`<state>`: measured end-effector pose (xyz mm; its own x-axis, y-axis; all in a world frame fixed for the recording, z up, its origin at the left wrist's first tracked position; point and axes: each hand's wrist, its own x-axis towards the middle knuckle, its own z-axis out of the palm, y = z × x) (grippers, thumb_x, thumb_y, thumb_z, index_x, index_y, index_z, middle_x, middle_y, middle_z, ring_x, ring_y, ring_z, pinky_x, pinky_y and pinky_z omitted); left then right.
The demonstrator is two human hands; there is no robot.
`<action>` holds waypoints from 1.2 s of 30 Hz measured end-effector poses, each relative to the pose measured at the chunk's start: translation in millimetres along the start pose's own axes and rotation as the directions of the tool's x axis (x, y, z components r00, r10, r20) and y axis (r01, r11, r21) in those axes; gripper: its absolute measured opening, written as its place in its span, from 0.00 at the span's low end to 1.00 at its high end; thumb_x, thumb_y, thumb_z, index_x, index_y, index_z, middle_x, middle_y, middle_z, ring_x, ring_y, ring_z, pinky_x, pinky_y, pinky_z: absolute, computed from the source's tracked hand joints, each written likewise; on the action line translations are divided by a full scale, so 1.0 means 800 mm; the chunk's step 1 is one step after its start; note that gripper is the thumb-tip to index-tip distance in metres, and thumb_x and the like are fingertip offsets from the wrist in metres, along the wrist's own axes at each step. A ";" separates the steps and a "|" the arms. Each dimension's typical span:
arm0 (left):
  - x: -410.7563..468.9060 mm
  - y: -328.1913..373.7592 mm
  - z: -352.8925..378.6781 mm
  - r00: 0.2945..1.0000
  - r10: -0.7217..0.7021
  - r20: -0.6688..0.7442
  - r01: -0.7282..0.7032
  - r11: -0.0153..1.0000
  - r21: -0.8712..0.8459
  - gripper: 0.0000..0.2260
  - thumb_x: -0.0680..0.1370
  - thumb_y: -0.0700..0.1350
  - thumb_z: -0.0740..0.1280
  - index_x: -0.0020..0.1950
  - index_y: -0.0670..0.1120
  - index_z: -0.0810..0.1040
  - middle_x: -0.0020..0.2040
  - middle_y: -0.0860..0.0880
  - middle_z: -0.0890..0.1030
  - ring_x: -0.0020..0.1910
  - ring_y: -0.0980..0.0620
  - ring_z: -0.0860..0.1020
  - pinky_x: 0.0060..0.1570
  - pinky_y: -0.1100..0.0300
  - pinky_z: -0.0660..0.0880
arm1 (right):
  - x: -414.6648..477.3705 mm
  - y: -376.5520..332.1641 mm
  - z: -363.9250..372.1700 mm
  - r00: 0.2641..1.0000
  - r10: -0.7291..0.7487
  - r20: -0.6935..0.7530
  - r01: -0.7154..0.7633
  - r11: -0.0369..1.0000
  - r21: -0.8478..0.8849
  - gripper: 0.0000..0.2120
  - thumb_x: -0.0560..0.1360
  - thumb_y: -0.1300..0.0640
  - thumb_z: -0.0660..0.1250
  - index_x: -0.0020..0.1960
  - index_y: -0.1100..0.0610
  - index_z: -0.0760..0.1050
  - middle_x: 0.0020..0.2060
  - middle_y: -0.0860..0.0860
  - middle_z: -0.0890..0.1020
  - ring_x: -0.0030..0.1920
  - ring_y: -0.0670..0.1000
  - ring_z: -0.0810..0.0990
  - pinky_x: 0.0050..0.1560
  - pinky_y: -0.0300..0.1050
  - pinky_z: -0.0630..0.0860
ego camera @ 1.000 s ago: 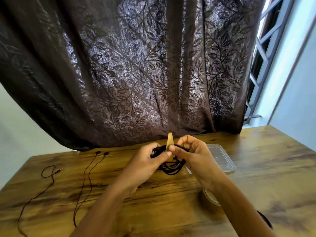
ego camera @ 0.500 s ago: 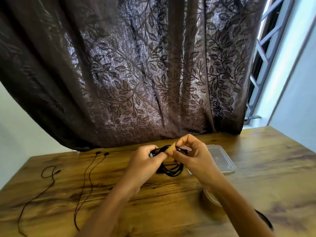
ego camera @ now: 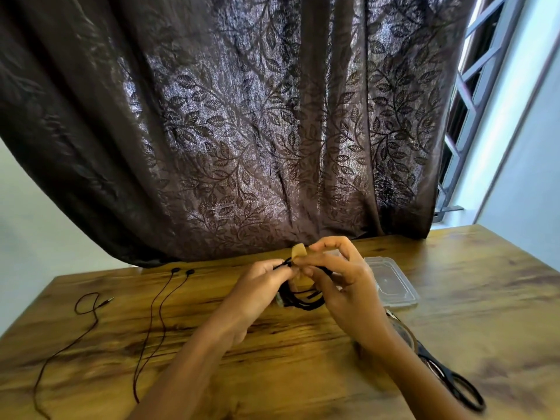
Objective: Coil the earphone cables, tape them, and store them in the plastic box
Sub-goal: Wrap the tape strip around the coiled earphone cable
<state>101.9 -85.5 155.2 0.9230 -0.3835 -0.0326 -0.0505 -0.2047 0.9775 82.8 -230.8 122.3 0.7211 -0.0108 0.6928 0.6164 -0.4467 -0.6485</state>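
- Black loose earphone point(ego camera: 153, 310) lies on the wooden table point(ego camera: 491, 301), well left of both hands.
- Left hand point(ego camera: 257, 287) pinches the coiled cable point(ego camera: 304, 303), held above the table.
- Right hand point(ego camera: 347, 287) pinches tan tape point(ego camera: 298, 252) against it.
- Plastic box point(ego camera: 394, 283) sits just right; a dark curtain point(ego camera: 242, 131) hangs behind.

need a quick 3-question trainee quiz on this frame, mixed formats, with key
1. True or false: the scissors lie left of both hands.
2. The left hand and right hand together hold: A) a coiled cable with a tape strip; B) a phone; C) a pen.
3. Fill in: the uncoiled earphone lies on the table, to the ___ of the hands.
Key: 1 false; 2 A; 3 left.
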 end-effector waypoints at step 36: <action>-0.018 0.005 0.006 0.923 0.372 -0.097 -0.276 0.817 0.507 0.04 0.75 0.43 0.67 0.47 0.50 0.81 0.35 0.56 0.80 0.33 0.65 0.76 0.31 0.71 0.69 | 0.002 0.001 -0.003 0.990 0.048 0.134 0.032 0.842 -0.538 0.19 0.66 0.78 0.63 0.46 0.56 0.71 0.40 0.46 0.64 0.31 0.51 0.68 0.27 0.43 0.64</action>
<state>86.9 -85.0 158.9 0.8703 -0.3427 0.3538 -0.4892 -0.5176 0.7020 83.8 -233.3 123.9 0.7860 0.0877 0.6119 0.3718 -0.8579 -0.3546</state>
